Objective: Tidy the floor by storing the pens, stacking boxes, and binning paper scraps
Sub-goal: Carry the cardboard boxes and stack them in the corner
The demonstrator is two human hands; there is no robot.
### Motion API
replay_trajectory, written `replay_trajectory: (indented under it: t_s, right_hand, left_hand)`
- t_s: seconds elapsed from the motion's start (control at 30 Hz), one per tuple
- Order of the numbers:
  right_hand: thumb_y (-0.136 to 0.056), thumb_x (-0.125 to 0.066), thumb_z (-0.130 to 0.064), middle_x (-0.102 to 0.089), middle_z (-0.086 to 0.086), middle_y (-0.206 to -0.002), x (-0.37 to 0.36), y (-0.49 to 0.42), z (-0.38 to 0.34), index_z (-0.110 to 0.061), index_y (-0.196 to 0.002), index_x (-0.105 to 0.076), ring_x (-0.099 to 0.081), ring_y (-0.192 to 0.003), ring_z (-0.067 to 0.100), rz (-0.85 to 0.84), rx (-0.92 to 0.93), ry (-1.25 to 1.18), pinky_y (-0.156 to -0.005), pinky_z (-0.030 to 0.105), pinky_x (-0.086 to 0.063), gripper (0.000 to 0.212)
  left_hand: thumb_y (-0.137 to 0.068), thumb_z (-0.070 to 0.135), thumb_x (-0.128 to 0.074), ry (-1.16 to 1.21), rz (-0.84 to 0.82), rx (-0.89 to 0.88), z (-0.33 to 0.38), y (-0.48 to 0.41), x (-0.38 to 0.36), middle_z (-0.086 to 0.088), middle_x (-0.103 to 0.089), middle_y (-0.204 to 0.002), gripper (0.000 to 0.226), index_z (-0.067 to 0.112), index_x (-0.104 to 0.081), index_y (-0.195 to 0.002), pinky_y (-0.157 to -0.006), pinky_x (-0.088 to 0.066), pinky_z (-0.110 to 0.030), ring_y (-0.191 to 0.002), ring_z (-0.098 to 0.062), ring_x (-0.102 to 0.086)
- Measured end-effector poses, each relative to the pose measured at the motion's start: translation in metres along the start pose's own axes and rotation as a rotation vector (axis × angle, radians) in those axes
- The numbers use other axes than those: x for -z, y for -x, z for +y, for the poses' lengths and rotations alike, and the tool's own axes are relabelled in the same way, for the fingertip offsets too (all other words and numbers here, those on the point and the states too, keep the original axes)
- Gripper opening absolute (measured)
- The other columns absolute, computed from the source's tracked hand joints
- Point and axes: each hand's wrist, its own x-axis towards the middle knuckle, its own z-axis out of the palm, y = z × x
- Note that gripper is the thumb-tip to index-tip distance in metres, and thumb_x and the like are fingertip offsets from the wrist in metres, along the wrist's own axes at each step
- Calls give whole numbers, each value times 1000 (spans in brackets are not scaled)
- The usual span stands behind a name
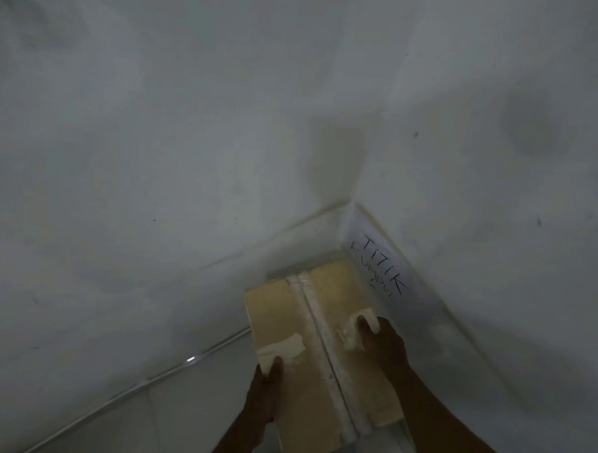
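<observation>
A tan cardboard box [323,333] with clear tape along its top seam and torn white label scraps sits in the corner of the room. My left hand [266,396] grips its left edge, thumb on the top face. My right hand [385,346] holds its right side, fingers curled over the top near a torn white scrap. Whether another box lies beneath it is hidden. No pens or loose paper scraps are in view.
Two white walls meet at the corner behind the box. A white paper sign [381,267] with handwritten "TITIK KUMPUL" leans at the right wall's base. A thin white cable [140,383] runs along the left wall's foot over pale floor tiles [180,409].
</observation>
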Motion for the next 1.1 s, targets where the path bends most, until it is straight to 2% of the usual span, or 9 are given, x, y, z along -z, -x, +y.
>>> replay_trajectory:
  t_s: [0.2, 0.37, 0.43, 0.5, 0.6, 0.8, 0.93, 1.1]
  right_hand:
    - [-91, -48, -57, -53, 13, -134, -16, -46, 0, -15, -139, -41, -51, -122, 33, -42, 10, 110, -101, 43, -41, 64]
    - [-82, -54, -68, -43, 13, -144, -31, -82, 9, -12, -145, -31, -44, -130, 32, -38, 11, 211, -107, 45, -36, 87]
    - [-78, -56, -71, -41, 14, -145, -39, -97, 11, -12, -146, -28, -42, -131, 33, -41, 22, 229, -107, 48, -35, 94]
    - [-76, -57, -73, -38, 15, -146, -47, -115, 16, -11, -146, -25, -40, -132, 35, -32, 42, 256, -108, 48, -34, 99]
    - [-72, -57, -76, -30, 16, -151, -57, -141, 25, -11, -148, -16, -32, -137, 35, -25, 61, 290, -110, 49, -29, 109]
    - [-66, -64, -74, -9, 13, -159, -81, -179, 42, -13, -151, 5, -14, -145, 35, -91, 78, 275, -116, 50, -18, 126]
    - [-63, -70, -73, 1, 14, -160, -94, -196, 51, -12, -151, 13, -6, -146, 36, -146, 109, 303, -117, 51, -14, 135]
    - [-63, -72, -68, 10, 16, -159, -96, -209, 62, -10, -148, 22, 0, -147, 37, -162, 162, 313, -118, 50, -10, 140]
  left_hand:
    - [-96, 41, -47, 19, 53, 92, -14, -38, -19, -18, -60, -126, 47, 14, -51, -133, -94, -49, -57, -112, -36, -60]
    - [-96, 46, -43, 83, -13, 140, -22, -62, -34, -11, -63, -123, 44, 21, -50, -132, -82, -55, -49, -105, -32, -63]
    - [-96, 47, -43, 66, -8, 144, -22, -75, -38, -10, -60, -127, 46, 23, -47, -135, -86, -54, -50, -109, -31, -60]
    - [-96, 49, -42, 54, -17, 159, -25, -94, -44, -9, -54, -133, 50, 24, -41, -139, -93, -49, -56, -116, -33, -56]
    - [-96, 49, -41, 64, -44, 170, -27, -121, -54, -10, -52, -135, 50, 25, -40, -140, -96, -46, -60, -118, -35, -54]
    - [-98, 45, -36, 81, -107, 99, -30, -158, -65, -10, -59, -127, 45, 21, -43, -137, -89, -51, -58, -110, -31, -60]
    - [-101, 41, -34, 75, -51, 115, -38, -178, -65, -11, -52, -136, 45, 23, -37, -142, -94, -48, -60, -119, -34, -53]
    - [-101, 39, -33, 73, -64, 120, -40, -185, -75, -8, -50, -137, 44, 25, -33, -143, -93, -48, -60, -119, -33, -54]
